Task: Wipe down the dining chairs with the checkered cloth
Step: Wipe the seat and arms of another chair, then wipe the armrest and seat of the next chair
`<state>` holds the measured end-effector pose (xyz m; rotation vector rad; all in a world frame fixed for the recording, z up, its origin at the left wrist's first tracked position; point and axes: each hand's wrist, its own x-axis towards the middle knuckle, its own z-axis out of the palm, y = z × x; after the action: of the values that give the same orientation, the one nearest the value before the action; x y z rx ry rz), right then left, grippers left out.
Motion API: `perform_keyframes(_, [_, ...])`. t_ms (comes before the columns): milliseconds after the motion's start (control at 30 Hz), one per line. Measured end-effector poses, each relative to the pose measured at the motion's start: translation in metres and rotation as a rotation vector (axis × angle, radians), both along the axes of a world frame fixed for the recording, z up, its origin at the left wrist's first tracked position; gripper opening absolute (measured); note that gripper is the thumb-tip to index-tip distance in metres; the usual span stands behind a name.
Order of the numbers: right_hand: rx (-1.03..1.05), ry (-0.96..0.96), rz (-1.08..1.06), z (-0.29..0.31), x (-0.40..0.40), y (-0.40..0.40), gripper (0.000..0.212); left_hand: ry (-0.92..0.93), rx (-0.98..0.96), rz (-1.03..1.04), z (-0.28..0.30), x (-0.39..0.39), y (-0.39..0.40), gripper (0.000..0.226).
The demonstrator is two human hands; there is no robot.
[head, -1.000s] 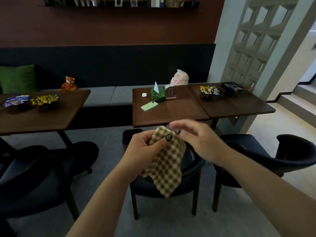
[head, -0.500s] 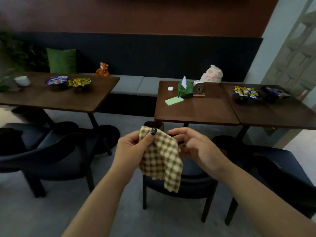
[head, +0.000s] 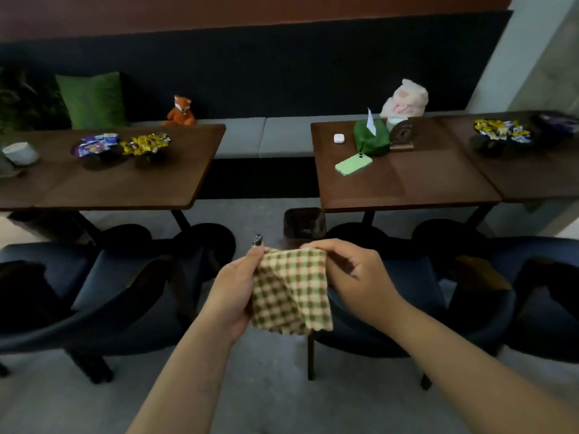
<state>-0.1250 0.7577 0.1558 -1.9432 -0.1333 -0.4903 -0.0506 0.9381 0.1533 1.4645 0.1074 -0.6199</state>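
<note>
**Two hands on the cloth, no chair touched yet**

Both hands hold the checkered cloth (head: 291,292) by its top edge, in the air. The left hand (head: 233,292) has its fingers curled round the cloth's left side, with the thumb on the near face and one dark-nailed finger sticking up above the hem. The right hand (head: 354,277) pinches the top right corner between thumb and forefinger, the other fingers loosely bent behind. Between them the cloth hangs spread, part of it doubled over on itself, its lower hem free.

Taking the cloth as the landmark: directly behind and below it, slightly right, stands a dark dining chair (head: 407,296), its seat partly hidden by the right hand and forearm. A second chair (head: 103,292) sits well to the left of the cloth, and a third (head: 545,292) well to the right. Beyond the cloth are the wooden tables (head: 407,183), carrying a green phone (head: 353,164) and a green tissue box (head: 372,139).

My reading is that this is the preparing step: opening or refolding the cloth before wiping. Next, one hand should probably gather the cloth into a pad and bring it down onto the nearest chair's backrest or seat.

The sweet wrappers in the bowls carry print too small and blurred to read; no other writing is legible.
</note>
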Motion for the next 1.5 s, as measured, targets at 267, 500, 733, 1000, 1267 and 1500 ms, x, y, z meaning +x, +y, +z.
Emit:
perform_keyframes(267, [-0.01, 0.473, -0.209, -0.058, 0.093, 0.01, 0.028, -0.014, -0.048, -0.184, -0.064, 0.108, 0.024, 0.073])
perform_keyframes(500, [-0.416, 1.033, -0.287, -0.184, 0.119, -0.037, 0.057, -0.014, 0.094, 0.037, -0.211, 0.149, -0.005, 0.019])
perform_keyframes(733, [-0.378, 1.101, -0.198, -0.259, 0.14, -0.066, 0.072, -0.295, 0.026, 0.049, -0.352, 0.159, -0.079, 0.035])
perform_keyframes(1000, [-0.469, 0.984, -0.217, -0.263, 0.152, -0.066, 0.056, -0.439, -0.422, -0.076, -0.416, 0.181, -0.172, 0.059])
perform_keyframes(1267, [-0.614, 0.983, -0.285, -0.252, 0.156, -0.061, 0.039, -0.377, -0.221, 0.117, -0.522, 0.149, -0.184, 0.044])
perform_keyframes(1500, [-0.841, 1.038, -0.204, -0.248, 0.16, -0.059, 0.046, -0.177, -0.125, 0.126, -0.595, 0.117, -0.164, 0.054])
